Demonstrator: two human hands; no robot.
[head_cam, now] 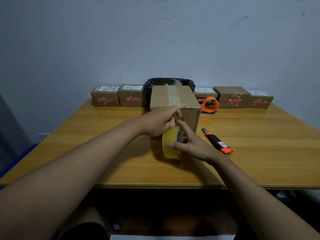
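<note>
A yellowish roll of packing tape (169, 144) stands on edge above the table, just in front of a brown cardboard box (174, 99). My right hand (192, 144) holds the roll, thumb on its outer face and fingers at its core. My left hand (159, 121) is at the top of the roll with fingers curled, pinching at the tape's edge. The box has clear tape along its top seam and its flaps are closed.
An orange and black utility knife (218, 142) lies right of the box. An orange tape dispenser (209, 104) sits behind it. Several small labelled parcels (105, 98) line the wall, with a black-bagged bin (169, 83) in the middle. The wooden table's front edge (155, 185) is near me.
</note>
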